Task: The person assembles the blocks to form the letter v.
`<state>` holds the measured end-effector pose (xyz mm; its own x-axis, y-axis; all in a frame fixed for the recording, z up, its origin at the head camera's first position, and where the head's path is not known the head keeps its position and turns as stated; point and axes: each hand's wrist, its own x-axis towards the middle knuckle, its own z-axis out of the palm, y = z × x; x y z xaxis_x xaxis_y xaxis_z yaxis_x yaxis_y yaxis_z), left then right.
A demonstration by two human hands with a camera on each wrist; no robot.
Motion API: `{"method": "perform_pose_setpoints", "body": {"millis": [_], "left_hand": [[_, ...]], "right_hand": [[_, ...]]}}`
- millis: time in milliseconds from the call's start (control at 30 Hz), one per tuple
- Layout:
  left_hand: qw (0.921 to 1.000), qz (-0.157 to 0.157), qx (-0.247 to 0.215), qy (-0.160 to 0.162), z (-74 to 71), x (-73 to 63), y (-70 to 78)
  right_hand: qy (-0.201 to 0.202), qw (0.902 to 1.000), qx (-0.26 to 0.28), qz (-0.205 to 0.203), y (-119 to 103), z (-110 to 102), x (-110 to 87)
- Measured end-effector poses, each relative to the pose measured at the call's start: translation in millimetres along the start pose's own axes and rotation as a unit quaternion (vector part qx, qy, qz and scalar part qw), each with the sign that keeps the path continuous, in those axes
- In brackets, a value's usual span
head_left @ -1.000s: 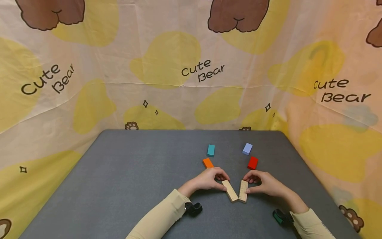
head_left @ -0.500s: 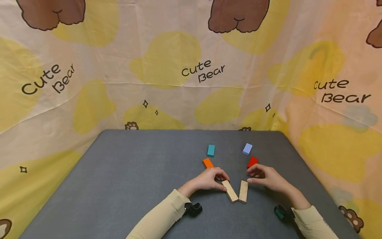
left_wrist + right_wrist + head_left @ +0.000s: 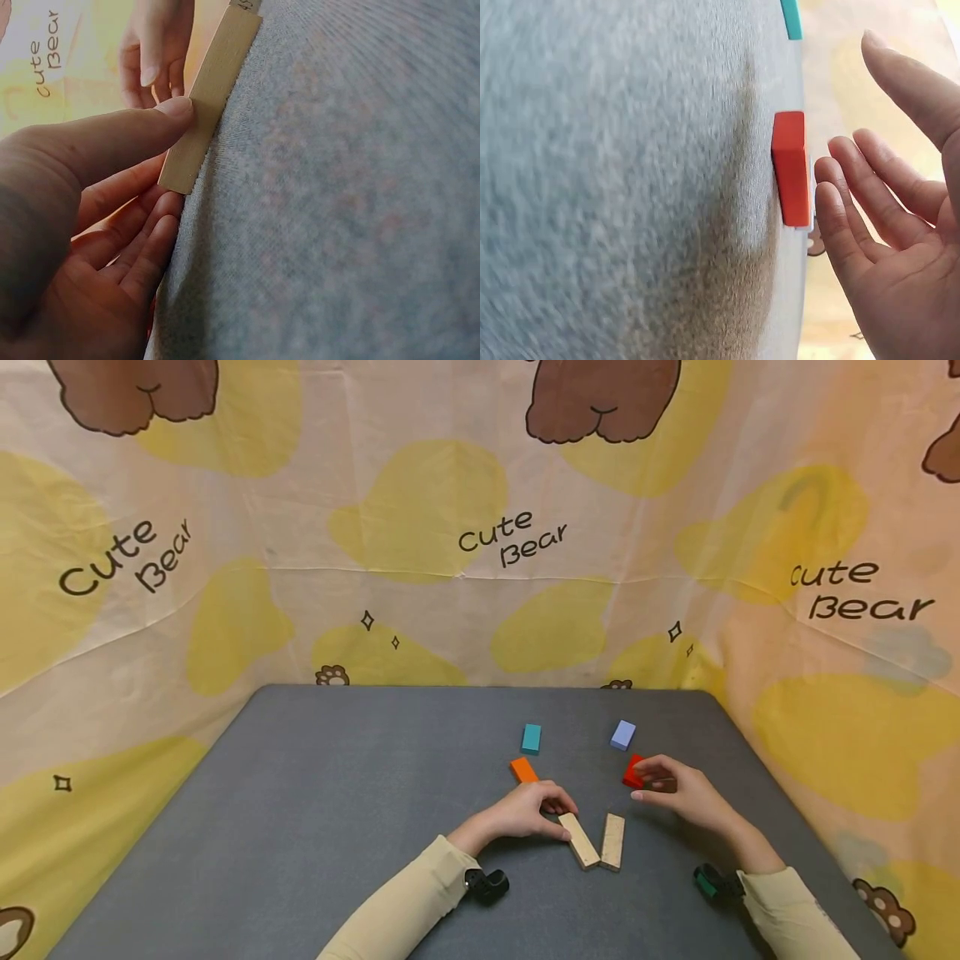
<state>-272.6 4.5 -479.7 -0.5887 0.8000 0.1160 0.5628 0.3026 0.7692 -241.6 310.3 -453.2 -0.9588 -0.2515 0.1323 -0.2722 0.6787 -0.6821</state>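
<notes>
Two plain wooden blocks lie on the grey table in a V, their near ends close together. My left hand (image 3: 531, 810) holds the left wooden block (image 3: 579, 842) by its far end; in the left wrist view the thumb (image 3: 176, 109) lies on its face and fingertips are at the end behind. The right wooden block (image 3: 612, 843) lies free of both hands. Over by the red block (image 3: 632, 773) is my right hand (image 3: 690, 789), holding nothing. The right wrist view has its fingers (image 3: 840, 225) spread and slightly bent, fingertips beside the red block.
An orange block (image 3: 522, 769) lies just beyond my left hand. Farther back are a teal block (image 3: 531, 739) and a lavender block (image 3: 622, 735). A patterned cloth (image 3: 420, 527) hangs behind the grey table (image 3: 300, 810).
My right hand has let go of the right wooden block and moved away and to the right, up to the red block. The left hand stays on its block.
</notes>
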Motion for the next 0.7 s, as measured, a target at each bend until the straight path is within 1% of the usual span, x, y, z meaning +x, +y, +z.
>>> {"method": "perform_pose_setpoints", "body": {"millis": [300, 700], "left_hand": [[1.0000, -0.002, 0.006, -0.001, -1.0, -0.3, 0.7], [1.0000, -0.001, -0.001, 0.002, -1.0, -0.5, 2.0]], "right_hand": [[0.014, 0.9999, -0.001, 0.009, 6.2, -6.5, 2.9], [0.026, 0.9993, -0.014, 0.025, 16.9, -13.4, 8.8]]}}
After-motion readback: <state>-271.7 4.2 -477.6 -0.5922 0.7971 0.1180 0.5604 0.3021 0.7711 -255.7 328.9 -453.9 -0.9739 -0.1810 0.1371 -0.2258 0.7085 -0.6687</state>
